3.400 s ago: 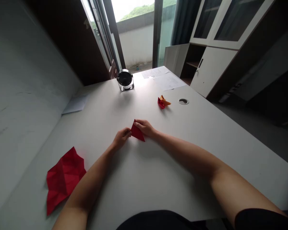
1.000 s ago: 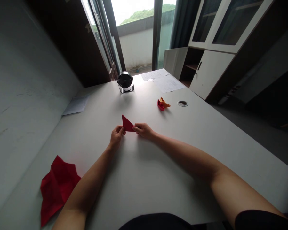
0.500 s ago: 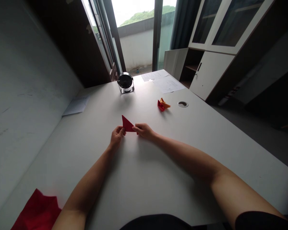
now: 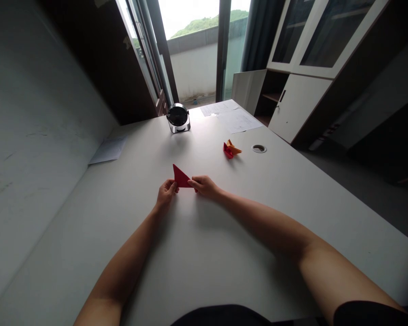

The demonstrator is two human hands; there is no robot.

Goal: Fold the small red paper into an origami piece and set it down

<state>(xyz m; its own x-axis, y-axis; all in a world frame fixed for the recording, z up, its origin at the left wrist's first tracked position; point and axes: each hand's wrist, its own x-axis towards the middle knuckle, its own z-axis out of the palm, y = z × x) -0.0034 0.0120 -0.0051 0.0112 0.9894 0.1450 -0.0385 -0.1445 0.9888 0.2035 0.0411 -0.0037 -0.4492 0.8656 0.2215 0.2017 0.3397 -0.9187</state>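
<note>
Paper triangle (image 4: 181,178) pinched by left hand (image 4: 166,192) and right hand (image 4: 204,185)

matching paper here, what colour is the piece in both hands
The paper is red, seen best in the head view.

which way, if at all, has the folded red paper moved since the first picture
Yes: judged by the round hole in the table, the folded red paper has shifted left and slightly forward.

From close above the white table (image 4: 204,253), the head view faces forward and down.
</note>
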